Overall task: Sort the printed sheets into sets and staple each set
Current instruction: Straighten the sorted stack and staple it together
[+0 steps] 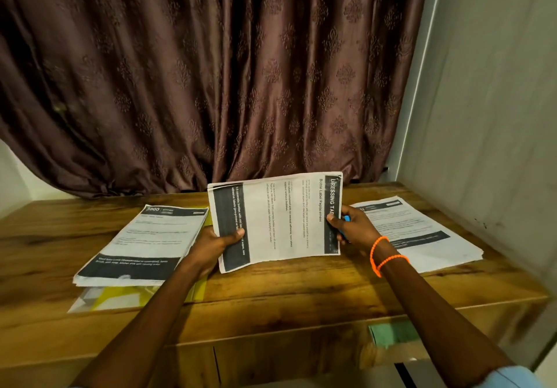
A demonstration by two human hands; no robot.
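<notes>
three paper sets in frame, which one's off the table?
The middle set, headed "Bottle Label Replacement": left hand and right hand hold it up sideways by its ends. The left stack and right stack lie flat on the table.

between the two hands the held set of sheets (pixel 280 219) stands across the way, its lower edge near the bench (pixel 289 285); the left hand (pixel 218 244) grips one end, the right hand (pixel 349 225) the other. under and nearer than the hands, bare wood runs to the bench's front edge. just outside the left hand lies a stack of sheets (pixel 141 246) over a yellow folder (pixel 120 297). just outside the right hand lies another stack (pixel 419 234), and past it a wall (pixel 482 116) closes that side. beyond the hands a curtain (pixel 211 71) hangs down to the bench's back edge.
</notes>
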